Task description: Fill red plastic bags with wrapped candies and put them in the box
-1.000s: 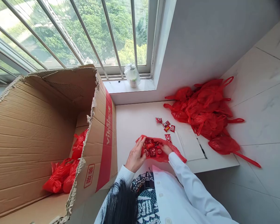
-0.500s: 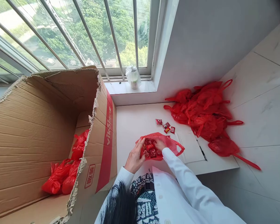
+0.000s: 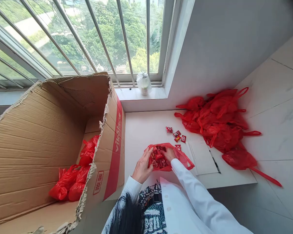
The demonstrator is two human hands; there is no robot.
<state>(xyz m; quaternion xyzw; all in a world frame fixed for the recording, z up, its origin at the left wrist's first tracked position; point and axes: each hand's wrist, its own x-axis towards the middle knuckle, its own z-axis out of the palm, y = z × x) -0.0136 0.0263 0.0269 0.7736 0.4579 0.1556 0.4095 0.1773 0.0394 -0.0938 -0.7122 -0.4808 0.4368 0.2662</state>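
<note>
Red bag (image 3: 182,158) | crumpled, sweets (image 3: 158,160) inside | left hand (image 3: 143,165), right hand (image 3: 169,153): grip closed on bag

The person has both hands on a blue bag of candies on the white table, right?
Not quite: the bag is red, not blue. The head view shows it with the left hand and the right hand on it, candies inside, on the white table.
</note>
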